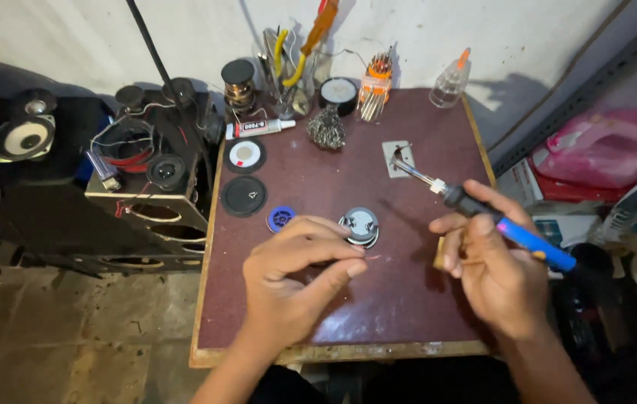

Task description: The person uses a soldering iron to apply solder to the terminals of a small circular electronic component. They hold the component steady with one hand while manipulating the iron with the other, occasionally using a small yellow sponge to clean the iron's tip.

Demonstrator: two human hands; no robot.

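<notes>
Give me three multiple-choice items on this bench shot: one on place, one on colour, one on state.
1. Where does the soldering iron's tip point?
A. At the small grey plate on the table
B. At the clear glue bottle
C. At the blue disc

2. What colour is the rear part of the soldering iron handle?
A. Red
B. Blue
C. Green

3. How does the left hand stand?
A. Flat and open on the table
B. Thumb and fingers pinched together beside the small round speaker
C. Wrapped around the steel wool

Key: 1 A, the metal tip lies over the grey plate; 2 B, the handle behind the black grip in the right hand is bright blue; 3 B, the fingertips meet just in front of the speaker on the maroon table; what they pinch is too thin to tell.
</notes>
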